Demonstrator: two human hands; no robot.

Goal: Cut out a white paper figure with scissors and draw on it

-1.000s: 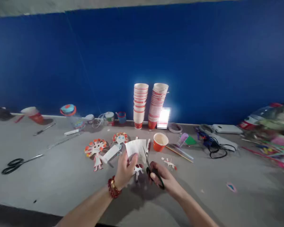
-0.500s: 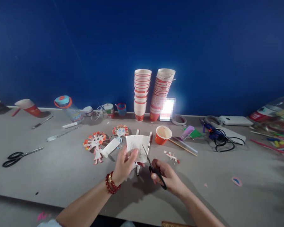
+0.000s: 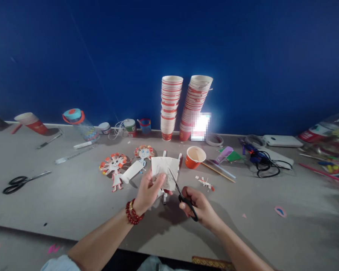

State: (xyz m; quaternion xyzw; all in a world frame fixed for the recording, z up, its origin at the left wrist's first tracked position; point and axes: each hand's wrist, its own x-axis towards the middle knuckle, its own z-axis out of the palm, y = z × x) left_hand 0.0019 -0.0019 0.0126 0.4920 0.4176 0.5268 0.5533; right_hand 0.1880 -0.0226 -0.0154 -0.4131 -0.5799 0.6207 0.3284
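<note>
A piece of white paper [image 3: 169, 165] with pencil lines drawn on it is pinched in my left hand [image 3: 151, 188], thumb on top. Red bead bracelets circle that wrist. My right hand [image 3: 199, 205] grips black-handled scissors [image 3: 186, 199], whose blades lie at the paper's right part. Whether the blades are parted I cannot tell. Partly hidden under the paper are white pens [image 3: 164, 198]. Left of it lie two paper figures with orange-fringed heads, a larger doll [image 3: 116, 169] and a smaller doll [image 3: 144, 153], with a blank white strip [image 3: 132, 171] beside them.
Two tall paper cup stacks [image 3: 171, 109] stand against the blue wall, behind an orange paper cup [image 3: 194, 158]. Spare scissors [image 3: 24, 181] and a bottle [image 3: 80, 124] are at left. A glue gun [image 3: 257, 158], paper scraps [image 3: 205, 183] and a wooden stick [image 3: 222, 173] lie at right.
The view has shifted slightly, so the table things sit a little higher. Both hands keep their holds on the paper and the scissors, with little other movement.
</note>
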